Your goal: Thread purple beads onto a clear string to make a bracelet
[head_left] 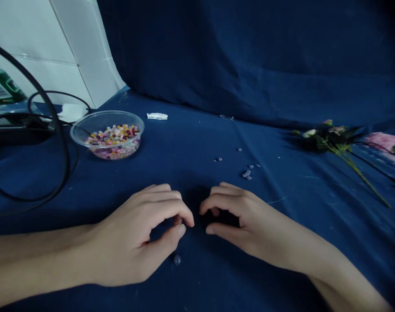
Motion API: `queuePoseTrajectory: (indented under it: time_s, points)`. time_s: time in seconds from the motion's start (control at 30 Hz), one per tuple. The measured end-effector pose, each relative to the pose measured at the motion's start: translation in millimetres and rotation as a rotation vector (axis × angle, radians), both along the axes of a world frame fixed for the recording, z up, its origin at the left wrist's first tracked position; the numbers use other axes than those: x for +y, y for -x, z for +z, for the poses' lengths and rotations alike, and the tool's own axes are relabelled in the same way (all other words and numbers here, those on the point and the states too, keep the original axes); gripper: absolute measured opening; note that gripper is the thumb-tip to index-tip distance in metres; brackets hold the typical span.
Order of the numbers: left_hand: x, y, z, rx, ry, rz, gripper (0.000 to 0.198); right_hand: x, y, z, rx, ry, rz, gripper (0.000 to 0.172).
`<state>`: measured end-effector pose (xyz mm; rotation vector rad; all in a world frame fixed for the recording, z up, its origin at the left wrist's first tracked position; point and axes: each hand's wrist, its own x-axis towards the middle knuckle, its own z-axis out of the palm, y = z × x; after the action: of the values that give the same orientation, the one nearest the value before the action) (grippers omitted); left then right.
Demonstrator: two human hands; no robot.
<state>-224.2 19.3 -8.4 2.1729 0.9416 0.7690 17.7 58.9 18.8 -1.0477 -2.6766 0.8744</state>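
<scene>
Over the dark blue cloth, my left hand (142, 234) is half curled, its thumb a little apart from the index finger, and I see nothing held in it. A single purple-grey bead (177, 260) lies just below that thumb. Facing it, my right hand (249, 216) has its fingers bent and a clear gap between thumb and index finger, with nothing visible between them. Beyond the right hand are several small purple beads (246, 174) in a loose group. A clear plastic bowl (83, 139) of mixed coloured beads (115, 138) stands beyond the left hand.
Black cables (65, 160) loop at the left, in front of a bottle with a green label (4, 89). A small white scrap (157, 116) lies behind the bowl. Artificial flowers (343, 147) with green stems lie at the right. Blue cloth (249, 56) hangs at the back.
</scene>
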Motion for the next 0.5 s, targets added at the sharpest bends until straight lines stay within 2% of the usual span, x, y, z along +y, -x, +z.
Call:
queuePoseTrajectory:
  time_s: [0.13,0.27,0.37,0.5]
  points:
    - [0.0,-0.3,0.2,0.018,-0.002,-0.002,0.020,0.1,1.8,-0.9,-0.037,-0.022,0.051,0.018]
    - [-1.1,-0.1,0.4,0.058,-0.007,-0.014,0.019,0.6,1.9,-0.4,-0.031,-0.029,-0.009,0.018]
    - [-2.2,0.1,-0.5,0.104,-0.007,0.000,0.019,0.6,0.7,1.6,0.081,0.023,-0.068,0.015]
    - [-1.0,-1.7,-2.4,0.204,-0.021,0.033,0.033,-3.4,-0.8,7.4,0.276,0.088,-0.166,0.014]
